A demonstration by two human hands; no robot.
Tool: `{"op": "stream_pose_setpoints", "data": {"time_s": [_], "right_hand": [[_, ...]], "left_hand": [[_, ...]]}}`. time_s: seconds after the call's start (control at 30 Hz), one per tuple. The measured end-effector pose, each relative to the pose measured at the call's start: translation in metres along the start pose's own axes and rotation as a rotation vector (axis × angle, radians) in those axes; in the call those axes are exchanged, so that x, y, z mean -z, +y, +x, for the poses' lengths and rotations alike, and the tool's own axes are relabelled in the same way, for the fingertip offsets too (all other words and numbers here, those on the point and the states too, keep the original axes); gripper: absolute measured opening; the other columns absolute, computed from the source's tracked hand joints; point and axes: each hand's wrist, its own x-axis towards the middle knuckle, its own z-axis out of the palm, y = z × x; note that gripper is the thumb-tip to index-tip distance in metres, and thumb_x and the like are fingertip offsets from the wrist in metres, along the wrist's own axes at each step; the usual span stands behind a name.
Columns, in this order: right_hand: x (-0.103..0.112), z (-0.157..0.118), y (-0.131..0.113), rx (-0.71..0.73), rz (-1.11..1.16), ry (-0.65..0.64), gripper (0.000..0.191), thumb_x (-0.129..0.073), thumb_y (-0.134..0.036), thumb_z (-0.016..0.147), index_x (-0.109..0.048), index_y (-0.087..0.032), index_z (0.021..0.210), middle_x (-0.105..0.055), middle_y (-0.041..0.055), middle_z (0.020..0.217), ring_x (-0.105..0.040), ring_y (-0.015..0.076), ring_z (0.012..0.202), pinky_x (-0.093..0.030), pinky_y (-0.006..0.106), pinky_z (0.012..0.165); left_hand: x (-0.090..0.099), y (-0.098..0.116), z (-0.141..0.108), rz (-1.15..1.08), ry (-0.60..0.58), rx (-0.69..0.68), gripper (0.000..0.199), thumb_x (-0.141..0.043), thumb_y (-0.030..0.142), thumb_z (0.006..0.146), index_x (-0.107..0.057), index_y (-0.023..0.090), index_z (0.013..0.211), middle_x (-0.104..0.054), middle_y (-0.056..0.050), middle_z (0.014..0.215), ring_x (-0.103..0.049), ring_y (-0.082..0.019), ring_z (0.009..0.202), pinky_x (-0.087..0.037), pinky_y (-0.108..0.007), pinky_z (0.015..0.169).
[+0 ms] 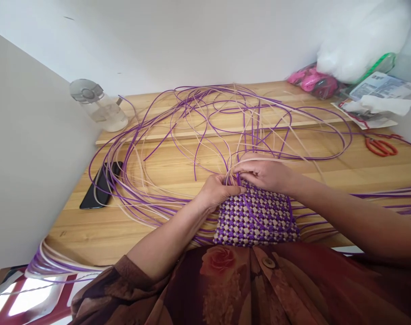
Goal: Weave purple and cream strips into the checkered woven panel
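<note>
A woven panel (256, 216) in purple and beige checks lies at the table edge against my body. Long purple and beige strands (134, 149) run out from it, looping across the table to the left, back and right. At the panel's far left corner, my left hand (219, 192) grips the weave, its thumb lying along the top. My right hand (263, 174) is beside it at the far edge, fingers pinched round a strand. A beige strand arches over the right hand. The fingertips of both hands are partly hidden among the strands.
On the left are a clear bottle (102, 108) with a grey lid and a black phone (102, 185) under strands. Red-handled scissors (381, 146) lie at right. Behind them are papers (381, 90), a pink bundle (314, 81) and a white plastic bag (357, 45).
</note>
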Motion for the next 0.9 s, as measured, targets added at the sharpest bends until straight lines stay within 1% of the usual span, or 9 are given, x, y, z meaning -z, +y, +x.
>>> {"op": "stream_pose_setpoints", "data": {"time_s": [0.13,0.27,0.3,0.37,0.5,0.57,0.7,0.8,0.9], "right_hand": [[0.011,-0.009,0.001,0.015,-0.011,-0.084,0.022,-0.050,-0.024,0.092,-0.071,-0.020,0.086,-0.066,0.0053,0.085,-0.057,0.0179,0.084,-0.041,0.031,0.079],[0.029,-0.006,-0.017,0.092,0.120,-0.246,0.023,-0.049,-0.023,0.093,-0.069,-0.019,0.082,-0.065,0.0036,0.082,-0.056,0.0157,0.082,-0.039,0.029,0.078],[0.028,-0.002,-0.021,0.073,0.150,-0.261,0.023,-0.048,-0.022,0.093,-0.068,-0.018,0.082,-0.065,0.0033,0.083,-0.056,0.0149,0.081,-0.039,0.028,0.077],[0.022,0.008,-0.024,0.013,0.182,-0.220,0.022,-0.049,-0.022,0.092,-0.068,-0.018,0.083,-0.066,0.0024,0.084,-0.057,0.0135,0.079,-0.039,0.026,0.075],[0.006,0.023,-0.013,-0.125,0.168,-0.059,0.019,-0.054,-0.025,0.090,-0.070,-0.018,0.084,-0.068,0.0015,0.085,-0.059,0.0133,0.079,-0.038,0.025,0.074],[0.006,0.020,-0.008,-0.203,0.130,-0.039,0.019,-0.052,-0.025,0.090,-0.069,-0.018,0.084,-0.068,0.0014,0.084,-0.058,0.0134,0.077,-0.037,0.025,0.070],[0.017,-0.004,-0.014,-0.313,-0.007,-0.125,0.022,-0.046,-0.030,0.093,-0.065,-0.019,0.087,-0.066,0.0015,0.083,-0.055,0.0146,0.075,-0.033,0.027,0.068],[0.024,-0.022,-0.026,-0.406,0.062,-0.211,0.024,-0.046,-0.036,0.092,-0.062,-0.020,0.085,-0.065,0.0010,0.079,-0.054,0.0139,0.070,-0.033,0.027,0.065],[0.022,-0.029,-0.034,-0.481,0.140,-0.246,0.023,-0.047,-0.036,0.090,-0.061,-0.019,0.082,-0.064,0.0009,0.075,-0.054,0.0140,0.069,-0.033,0.027,0.064]], "left_hand": [[0.001,-0.001,0.003,0.069,0.009,-0.016,0.031,-0.085,0.030,0.053,-0.067,0.013,0.072,-0.062,0.000,0.067,-0.053,-0.011,0.059,-0.041,-0.027,0.063],[0.002,-0.005,0.004,0.256,0.027,-0.147,0.028,-0.081,0.033,0.060,-0.067,0.013,0.075,-0.060,0.002,0.067,-0.050,-0.010,0.060,-0.037,-0.025,0.060],[0.002,-0.006,0.004,0.295,0.039,-0.184,0.027,-0.081,0.033,0.061,-0.067,0.013,0.074,-0.059,0.002,0.066,-0.049,-0.010,0.059,-0.036,-0.024,0.059],[0.002,-0.008,0.004,0.306,0.059,-0.219,0.027,-0.080,0.033,0.062,-0.066,0.013,0.073,-0.059,0.003,0.066,-0.048,-0.010,0.059,-0.035,-0.024,0.058],[-0.001,-0.011,0.004,0.136,0.034,-0.145,0.033,-0.084,0.032,0.057,-0.068,0.013,0.078,-0.063,0.001,0.070,-0.052,-0.011,0.061,-0.040,-0.025,0.063],[-0.002,-0.011,0.005,0.074,0.030,-0.118,0.033,-0.085,0.031,0.055,-0.067,0.013,0.075,-0.063,0.001,0.069,-0.053,-0.010,0.061,-0.040,-0.025,0.063],[-0.001,-0.008,0.005,0.029,0.004,-0.086,0.031,-0.085,0.029,0.056,-0.066,0.012,0.073,-0.062,0.001,0.068,-0.052,-0.009,0.059,-0.040,-0.024,0.063],[-0.001,-0.008,0.004,0.021,-0.013,-0.095,0.033,-0.086,0.030,0.057,-0.068,0.012,0.078,-0.065,-0.001,0.073,-0.055,-0.010,0.063,-0.041,-0.024,0.064],[-0.004,-0.010,0.005,0.050,0.062,-0.170,0.033,-0.085,0.034,0.059,-0.066,0.013,0.076,-0.063,0.000,0.071,-0.052,-0.009,0.062,-0.039,-0.023,0.062]]}}
